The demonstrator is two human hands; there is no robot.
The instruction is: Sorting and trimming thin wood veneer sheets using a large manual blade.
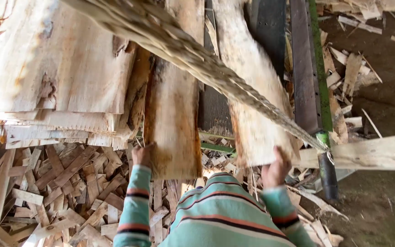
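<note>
Head view looks down on two hands, each at the near end of a rough plank. Left hand has its fingers curled over the near left corner of the left plank, gripping it; that plank runs straight away from the fingertips, orange-brown along its edges. Right hand clasps the near end of the right plank, fingers wrapped up over its edge, thumb side hidden; the plank is blurred and slants away up and to the left. Between the two planks, beyond the fingers, shows a dark gap. A thick braided rope crosses above both planks, passing just beyond the right fingers down to a green-tipped bar right of them. Left of the left fingers lies a stack of pale slabs. Below both hands, offcuts litter the floor. Striped teal sleeves cover both wrists.
</note>
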